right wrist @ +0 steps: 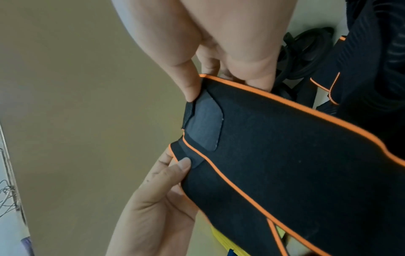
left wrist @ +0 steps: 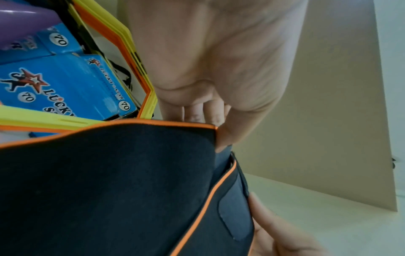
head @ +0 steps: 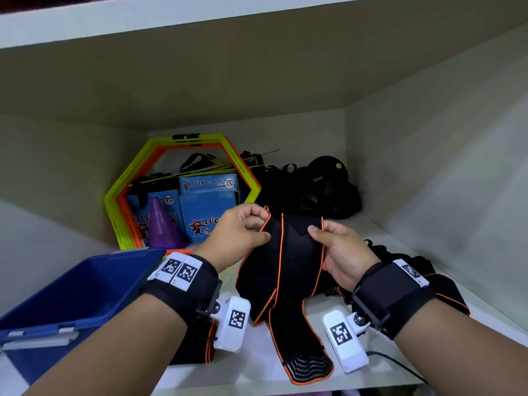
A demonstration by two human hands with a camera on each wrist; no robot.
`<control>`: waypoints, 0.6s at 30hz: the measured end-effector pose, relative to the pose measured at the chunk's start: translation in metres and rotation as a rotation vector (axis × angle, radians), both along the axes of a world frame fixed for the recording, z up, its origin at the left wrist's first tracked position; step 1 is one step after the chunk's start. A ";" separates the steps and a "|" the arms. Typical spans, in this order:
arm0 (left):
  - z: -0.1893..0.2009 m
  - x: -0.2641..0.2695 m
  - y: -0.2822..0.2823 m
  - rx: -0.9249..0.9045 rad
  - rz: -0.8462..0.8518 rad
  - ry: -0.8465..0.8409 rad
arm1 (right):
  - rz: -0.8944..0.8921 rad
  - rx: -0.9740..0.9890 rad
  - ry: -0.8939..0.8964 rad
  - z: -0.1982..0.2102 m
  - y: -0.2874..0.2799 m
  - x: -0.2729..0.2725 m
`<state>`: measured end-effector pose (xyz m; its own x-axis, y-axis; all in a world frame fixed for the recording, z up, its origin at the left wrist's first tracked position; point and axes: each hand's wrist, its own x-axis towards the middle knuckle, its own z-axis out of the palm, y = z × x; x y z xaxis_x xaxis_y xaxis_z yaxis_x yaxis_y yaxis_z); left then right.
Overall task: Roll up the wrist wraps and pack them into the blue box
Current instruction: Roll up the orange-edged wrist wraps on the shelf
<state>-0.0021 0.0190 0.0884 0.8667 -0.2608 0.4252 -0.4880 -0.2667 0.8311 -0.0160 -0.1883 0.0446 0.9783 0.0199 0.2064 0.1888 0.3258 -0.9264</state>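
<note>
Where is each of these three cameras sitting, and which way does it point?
Head: worn on the head, looks forward and down into a shelf; both forearms, left hand and right hand hold a black wrist wrap beside the blue box.
Left wrist: looks along the left hand's fingers at the wrap.
Right wrist: looks along the right hand; both hands show.
All share the wrap.

soft, even light fills my shelf (head: 380,232); its back corners sit dim. edges bow wide-angle, and my close hands blur in both wrist views.
</note>
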 end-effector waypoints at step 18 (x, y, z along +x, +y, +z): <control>-0.027 -0.028 -0.031 -0.457 0.086 0.038 | -0.339 -0.258 -0.208 0.004 0.043 -0.018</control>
